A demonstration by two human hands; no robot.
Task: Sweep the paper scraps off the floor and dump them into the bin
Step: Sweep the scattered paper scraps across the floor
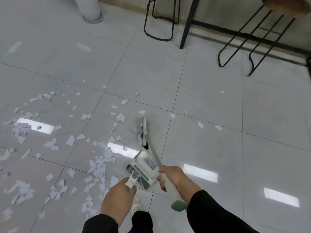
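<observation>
White paper scraps (50, 143) are scattered over the grey tiled floor (210, 101), mostly in the left half of the frame, with a few loose pieces to the right of centre. A broom (144, 131) is held by the right hand (171, 178), whose fingers are curled round the pale handle; the brush head is seen near the centre of the frame, its long axis running almost straight up the picture. A dustpan (143, 170) is held by the left hand (117, 197), the fingers being closed round the top of its short handle, and its tray sits low between the two hands. The main heap of scraps lies to the left of the brush head and to the upper left of the dustpan, so the left hand is the nearer one. It is judged that the next stroke must be drawn leftward and toward the lower part of the frame. No bin is visible.
</observation>
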